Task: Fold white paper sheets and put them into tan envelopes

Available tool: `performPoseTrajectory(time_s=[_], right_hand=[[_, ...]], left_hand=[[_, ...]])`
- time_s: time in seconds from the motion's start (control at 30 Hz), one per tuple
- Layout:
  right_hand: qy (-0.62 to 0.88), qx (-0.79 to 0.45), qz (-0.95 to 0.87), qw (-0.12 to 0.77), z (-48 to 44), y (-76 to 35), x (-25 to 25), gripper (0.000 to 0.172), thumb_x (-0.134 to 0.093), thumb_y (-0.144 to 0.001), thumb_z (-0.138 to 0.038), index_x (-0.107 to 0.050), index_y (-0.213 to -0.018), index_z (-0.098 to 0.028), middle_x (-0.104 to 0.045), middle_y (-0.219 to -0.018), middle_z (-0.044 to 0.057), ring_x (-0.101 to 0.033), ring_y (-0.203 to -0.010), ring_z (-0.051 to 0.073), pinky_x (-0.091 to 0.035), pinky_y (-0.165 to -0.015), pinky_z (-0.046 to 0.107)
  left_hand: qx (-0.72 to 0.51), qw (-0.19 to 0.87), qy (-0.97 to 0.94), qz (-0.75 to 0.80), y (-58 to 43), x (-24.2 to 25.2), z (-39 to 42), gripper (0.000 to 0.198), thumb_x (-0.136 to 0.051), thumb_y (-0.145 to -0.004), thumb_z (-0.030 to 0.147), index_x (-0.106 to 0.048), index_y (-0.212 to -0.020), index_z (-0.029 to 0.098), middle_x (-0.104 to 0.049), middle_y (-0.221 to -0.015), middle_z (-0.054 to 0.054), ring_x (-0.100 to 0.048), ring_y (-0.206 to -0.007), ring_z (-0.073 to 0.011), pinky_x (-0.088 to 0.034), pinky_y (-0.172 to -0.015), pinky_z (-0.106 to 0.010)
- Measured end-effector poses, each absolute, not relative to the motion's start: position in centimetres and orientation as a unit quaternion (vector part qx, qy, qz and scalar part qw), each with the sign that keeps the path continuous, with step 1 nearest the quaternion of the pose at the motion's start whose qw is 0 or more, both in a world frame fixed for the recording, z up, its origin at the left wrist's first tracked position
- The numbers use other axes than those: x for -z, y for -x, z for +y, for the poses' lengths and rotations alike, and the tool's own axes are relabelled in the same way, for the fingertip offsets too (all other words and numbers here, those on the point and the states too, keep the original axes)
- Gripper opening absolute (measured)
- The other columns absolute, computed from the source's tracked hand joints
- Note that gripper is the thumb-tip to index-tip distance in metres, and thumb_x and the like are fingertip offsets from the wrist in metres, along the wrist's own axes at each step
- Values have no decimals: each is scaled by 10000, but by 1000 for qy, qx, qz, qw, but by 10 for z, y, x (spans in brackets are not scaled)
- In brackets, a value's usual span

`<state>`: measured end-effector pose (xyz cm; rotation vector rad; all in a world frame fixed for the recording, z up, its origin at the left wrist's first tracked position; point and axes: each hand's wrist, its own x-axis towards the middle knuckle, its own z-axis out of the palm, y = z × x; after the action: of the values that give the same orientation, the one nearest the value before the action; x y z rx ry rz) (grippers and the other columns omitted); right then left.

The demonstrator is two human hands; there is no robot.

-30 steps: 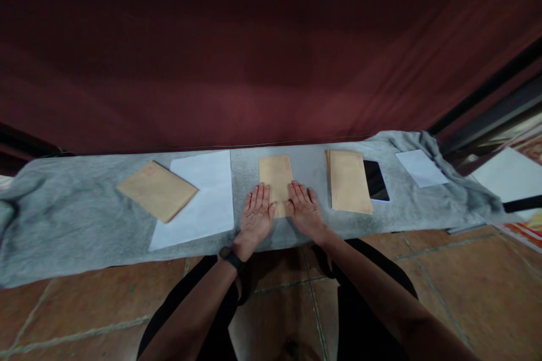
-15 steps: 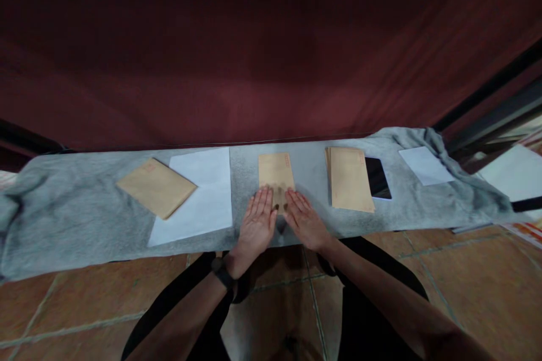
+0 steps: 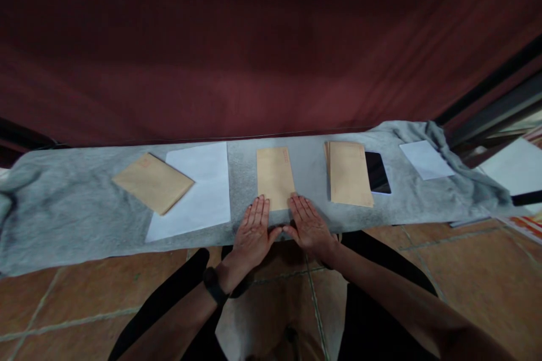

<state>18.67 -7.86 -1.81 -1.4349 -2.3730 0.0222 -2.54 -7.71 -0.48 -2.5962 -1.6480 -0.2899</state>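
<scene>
A single brown envelope (image 3: pixel 275 176) lies flat in the middle of the grey cloth, small red print near its top right. At its lower left corner rests my left hand (image 3: pixel 254 231), palm down, thumb pointing inward. My right hand (image 3: pixel 311 228) lies palm down at the lower right corner, its thumb close to the left one. Both hands are flat and hold nothing. To the right is a stack of brown envelopes (image 3: pixel 349 174), partly over a dark-screened device (image 3: pixel 377 172). On the left, more brown envelopes (image 3: pixel 153 183) overlap white paper (image 3: pixel 207 192).
The grey cloth (image 3: pixel 76 208) covers a long narrow surface against a dark red backdrop (image 3: pixel 271 67). A white sheet (image 3: pixel 427 159) lies at its right end. Further right are more papers (image 3: pixel 514 166). Below are my legs and the tiled floor (image 3: pixel 97 287).
Both hands have slid down toward the near edge and moved apart from the envelope's centre, uncovering more of it. The thumbs have spread out toward each other.
</scene>
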Motion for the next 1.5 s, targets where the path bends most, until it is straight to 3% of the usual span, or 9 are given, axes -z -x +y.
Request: performPoseTrajectory(time_s=[0.1, 0.23, 0.4, 0.57, 0.7, 0.83, 1.17, 1.5], right_hand=[[526, -5, -830, 184, -84, -187, 20, 758, -493, -1023, -504, -377, -1545, 33, -341, -1623, 263, -325, -1529, 356, -293, -1270, 523], [548, -26, -815, 189, -84, -185, 17, 750, -450, -1032, -541, -429, -1512, 34, -372, -1605, 276, -324, -1524, 377, -305, -1251, 558], [593, -107, -767, 222, -57, -190, -3, 596, -272, -1089, -473, -576, -1414, -77, -536, -1516, 208, -405, -1491, 307, -308, -1242, 550], [582, -152, -765, 228, -26, -174, -16, 638, -142, -1094, -460, -403, -1566, -120, -404, -1629, 140, -294, -1551, 244, -257, -1270, 505], [590, -174, -765, 190, -15, -153, -13, 642, -148, -1091, -444, -329, -1601, -99, -340, -1662, 131, -280, -1557, 235, -247, -1275, 465], [600, -168, -762, 178, -6, -145, -8, 626, -196, -1089, -422, -268, -1623, -104, -282, -1682, 131, -270, -1560, 241, -265, -1264, 473], [624, -142, -748, 173, 23, -148, -3, 593, -147, -1097, -352, -400, -1566, -93, -415, -1620, 131, -338, -1532, 242, -270, -1259, 475], [647, -104, -738, 159, 37, -147, 1, 581, -242, -1097, -418, -405, -1567, -117, -348, -1652, 127, -329, -1532, 293, -209, -1265, 514]], left_hand=[[88, 25, 838, -538, 28, 5, -79, 799, -374, -1018, 584, -271, -1595, 42, -348, -1632, -228, -314, -1537, -307, -324, -1243, -482], [93, 14, 830, -549, 33, 3, -75, 709, -337, -1039, 532, -326, -1584, 78, -410, -1607, -204, -354, -1521, -293, -331, -1240, -491], [120, -18, 814, -568, 28, -11, -48, 611, -237, -1071, 429, -405, -1546, 83, -444, -1595, -181, -361, -1519, -277, -310, -1255, -494], [153, -51, 823, -545, -5, -8, -16, 620, -250, -1059, 369, -262, -1605, 75, -289, -1677, -169, -222, -1571, -255, -267, -1277, -476], [126, -73, 838, -526, -27, 10, 2, 613, -266, -1013, 251, -280, -1599, 75, -275, -1683, -158, -195, -1576, -254, -237, -1285, -458], [100, -72, 843, -523, -30, 22, 18, 643, -326, -975, 243, -291, -1589, 54, -259, -1685, -177, -171, -1580, -276, -190, -1293, -492], [99, -60, 816, -566, -33, 15, 43, 672, -325, -960, 263, -282, -1604, 74, -239, -1697, -160, -156, -1588, -273, -169, -1289, -500], [103, -39, 766, -634, -25, 5, 52, 632, -268, -999, 267, -330, -1579, 25, -286, -1672, -184, -208, -1577, -277, -200, -1275, -499]])
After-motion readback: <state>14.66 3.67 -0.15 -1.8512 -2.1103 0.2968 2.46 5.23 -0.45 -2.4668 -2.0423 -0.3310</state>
